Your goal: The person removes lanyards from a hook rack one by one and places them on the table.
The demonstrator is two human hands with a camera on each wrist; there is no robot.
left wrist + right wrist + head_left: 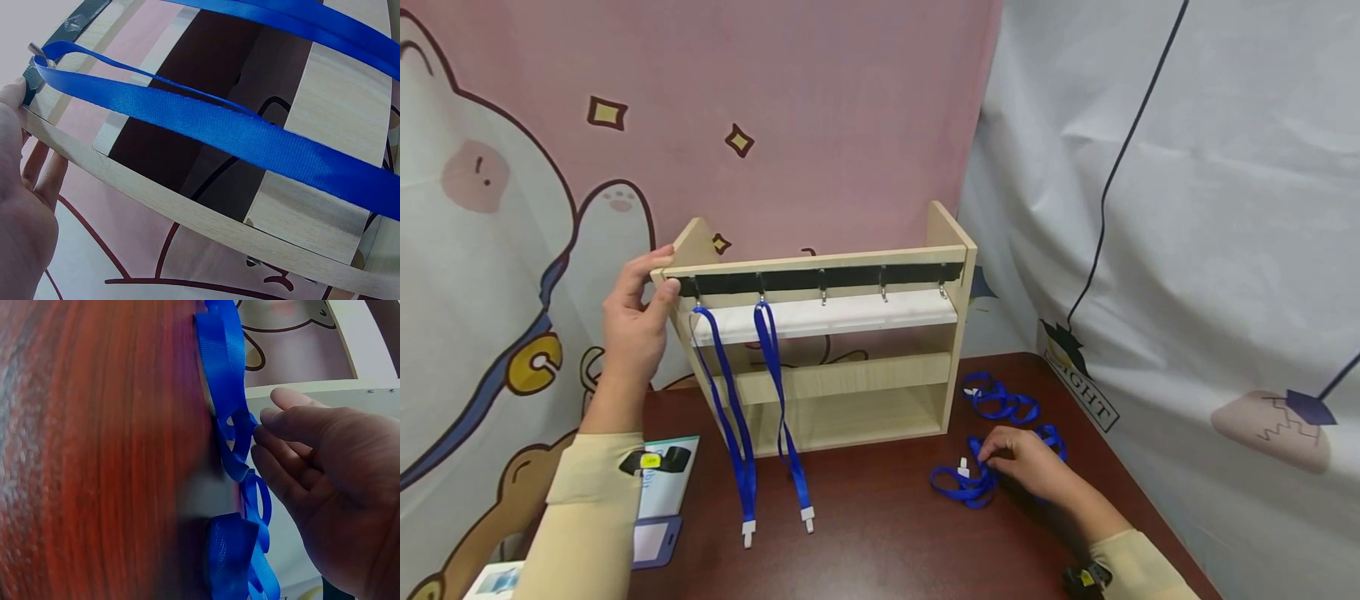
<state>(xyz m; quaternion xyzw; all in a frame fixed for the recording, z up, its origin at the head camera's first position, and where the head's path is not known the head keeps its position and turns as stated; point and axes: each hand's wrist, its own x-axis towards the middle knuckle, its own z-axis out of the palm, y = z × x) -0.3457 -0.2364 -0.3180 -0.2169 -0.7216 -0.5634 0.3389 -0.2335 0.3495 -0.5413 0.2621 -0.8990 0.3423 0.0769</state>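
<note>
A pale wooden rack [842, 379] stands on the dark table, with a black strip [790, 281] of metal hooks along its top front. My left hand [636, 337] grips its upper left corner, thumb in front and fingers behind. From the leftmost hook hangs a blue lanyard [748, 487] with a white clip; a second blue lanyard [801, 487] hangs from the neighbouring hook. To the right of the rack, my right hand [1030, 462] pinches the band of a loose blue lanyard [225, 362] lying bunched on the table. Its white clip [963, 468] lies left of my fingers.
Another bunched blue lanyard [1000, 404] lies beside the rack's right foot. At the left are a blue-framed badge holder [658, 537], a white and teal packet [673, 479] and a white box [493, 581]. Printed cloth walls [850, 125] close off the back and sides.
</note>
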